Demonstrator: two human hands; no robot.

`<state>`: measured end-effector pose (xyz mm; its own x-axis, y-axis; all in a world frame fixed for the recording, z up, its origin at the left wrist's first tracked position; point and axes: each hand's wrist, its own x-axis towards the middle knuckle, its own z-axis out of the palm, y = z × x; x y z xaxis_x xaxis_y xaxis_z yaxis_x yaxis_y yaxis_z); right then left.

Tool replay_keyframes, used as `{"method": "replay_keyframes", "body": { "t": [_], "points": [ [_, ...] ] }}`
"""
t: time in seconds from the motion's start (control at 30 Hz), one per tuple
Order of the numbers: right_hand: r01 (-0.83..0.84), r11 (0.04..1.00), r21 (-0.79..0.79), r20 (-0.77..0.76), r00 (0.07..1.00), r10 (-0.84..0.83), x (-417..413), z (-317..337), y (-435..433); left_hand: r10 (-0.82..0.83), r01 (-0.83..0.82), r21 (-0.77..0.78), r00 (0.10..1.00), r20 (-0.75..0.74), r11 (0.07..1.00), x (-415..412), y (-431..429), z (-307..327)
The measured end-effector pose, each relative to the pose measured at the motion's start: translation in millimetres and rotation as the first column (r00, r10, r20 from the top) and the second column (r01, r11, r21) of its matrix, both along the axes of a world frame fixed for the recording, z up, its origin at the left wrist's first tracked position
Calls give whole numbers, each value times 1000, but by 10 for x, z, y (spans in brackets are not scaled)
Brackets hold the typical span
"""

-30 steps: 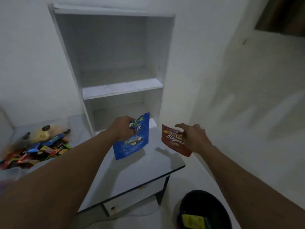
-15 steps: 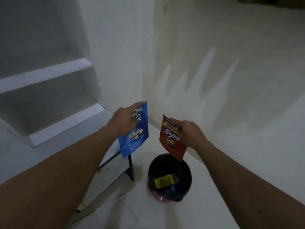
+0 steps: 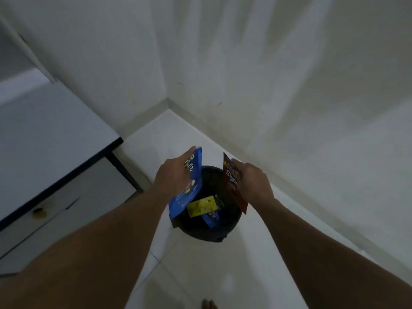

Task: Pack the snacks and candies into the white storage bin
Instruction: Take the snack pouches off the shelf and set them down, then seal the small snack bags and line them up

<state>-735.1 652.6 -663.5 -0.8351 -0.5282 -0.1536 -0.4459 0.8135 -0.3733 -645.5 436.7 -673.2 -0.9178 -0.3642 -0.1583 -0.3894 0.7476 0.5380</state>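
My left hand point(image 3: 172, 178) grips a blue snack pouch point(image 3: 188, 194) by its top, hanging it over the left side of a round black bin point(image 3: 206, 230) on the floor. My right hand point(image 3: 254, 184) holds a dark red snack pouch point(image 3: 234, 186) over the bin's right rim. Inside the bin lie a yellow packet point(image 3: 201, 206) and a blue wrapper point(image 3: 211, 218). No white storage bin is in view.
A white table point(image 3: 44, 134) with a dark edge and a drawer front stands at the left, close to the bin. Two white walls meet in a corner behind the bin. Pale floor tiles surround it, and toes point(image 3: 208, 304) show at the bottom edge.
My view has swung right and down, away from the shelf and table. Both hands, still holding their pouches, have moved over the black bin, which sits directly below them.
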Motion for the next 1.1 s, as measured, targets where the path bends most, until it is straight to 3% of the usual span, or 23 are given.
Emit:
{"method": "replay_keyframes", "body": {
  "t": [0.23, 0.47, 0.63, 0.83, 1.1],
  "points": [
    [31, 999, -40, 82, 996, -28, -187, -862, -42, 112, -117, 80, 992, 62, 990, -180, 144, -901],
    [13, 999, 39, 119, 993, -18, -199, -844, -70, 117, -147, 141, 973, 201, 979, -91, 188, -973],
    [-95, 988, 120, 67, 994, 88, -277, -150, -223, 112, -151, 161, 967, 230, 975, -57, -64, -206],
    [-230, 959, 164, 88, 972, 218, -272, 1289, -701, 131, -134, -6, 959, 252, 991, 4, -565, 1336],
    [-369, 911, 185, -21, 925, 379, 225, 3250, -1495, 265, -242, -150, 950, 165, 959, 1025, -1154, 3157]
  ]
}}
